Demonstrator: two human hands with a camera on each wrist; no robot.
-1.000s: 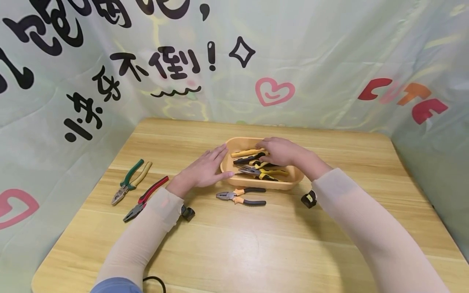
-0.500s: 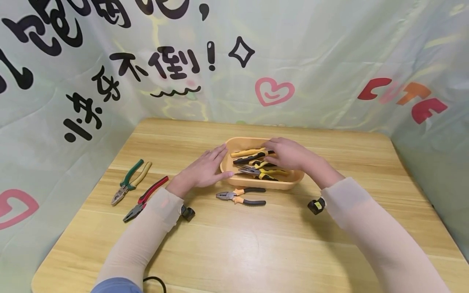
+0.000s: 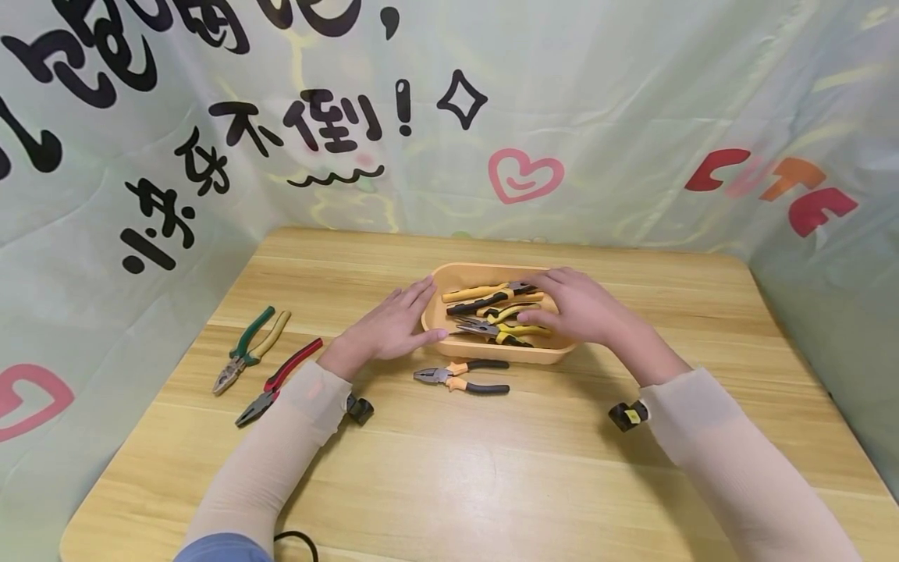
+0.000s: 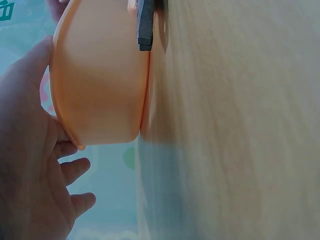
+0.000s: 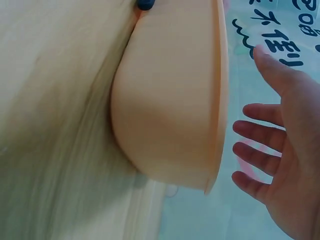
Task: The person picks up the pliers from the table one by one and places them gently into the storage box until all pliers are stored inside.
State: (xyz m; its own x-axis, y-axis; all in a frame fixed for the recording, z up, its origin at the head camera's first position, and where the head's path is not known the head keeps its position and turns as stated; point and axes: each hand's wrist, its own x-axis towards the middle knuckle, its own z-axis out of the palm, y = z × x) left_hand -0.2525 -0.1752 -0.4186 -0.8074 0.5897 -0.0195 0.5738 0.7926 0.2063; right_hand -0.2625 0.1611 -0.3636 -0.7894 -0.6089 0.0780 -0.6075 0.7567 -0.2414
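An orange plastic box point(image 3: 506, 353) holds several pliers point(image 3: 485, 301) with yellow, orange and black handles. My left hand point(image 3: 389, 322) rests against the box's left rim, fingers extended; the left wrist view shows fingertips touching the rim point(image 4: 57, 107). Above the right end hovers my right hand point(image 3: 579, 304) with spread, slightly bent fingers and nothing in them. In the right wrist view its fingers point(image 5: 257, 135) stand apart from the box wall point(image 5: 170, 100). Combination pliers point(image 3: 460, 376) with orange and black handles lie on the table just before the box.
To the left lie pliers with green and cream handles point(image 3: 251, 351) and red-handled pliers point(image 3: 281, 381), partly under the left forearm. A printed cloth point(image 3: 597, 117) hangs behind the wooden table point(image 3: 477, 484). A black cable point(image 3: 300, 536) shows at the lower edge.
My right hand has drawn back to the right and its fingers have spread, uncovering more of the pliers in the box. The left hand stays at the rim.
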